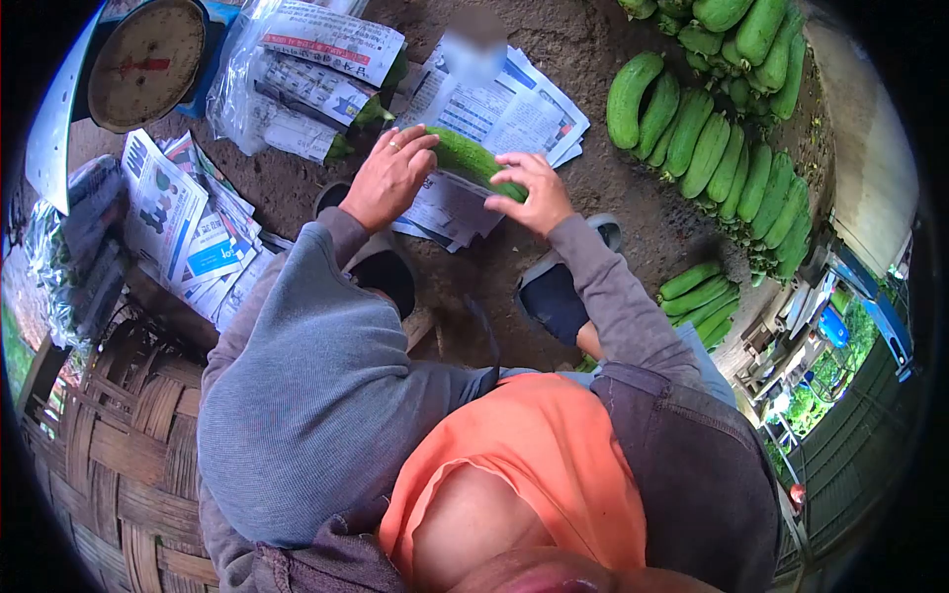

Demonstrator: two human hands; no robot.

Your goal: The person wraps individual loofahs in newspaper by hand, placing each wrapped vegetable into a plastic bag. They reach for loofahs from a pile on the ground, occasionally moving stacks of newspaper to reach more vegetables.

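A long green gourd [463, 156] lies slantwise across sheets of printed newspaper [494, 104] on the ground between my feet. My left hand [393, 176], with a ring on one finger, has its fingers curled over the gourd's left end. At the other end, my right hand [534, 193] grips the tip between thumb and fingers. Just left of my left hand, several newspaper-wrapped rolls [316, 94] lie in a clear plastic bag [232, 99], with green ends poking out.
Rows of green gourds [707, 143] lie on the soil to the right, with a smaller pile [700, 296] nearer me. A dial scale [146, 64] stands at upper left. Below it are stacked newspapers [193, 222] and a plastic-wrapped bundle [79, 247]. Woven bamboo [138, 445] is at lower left.
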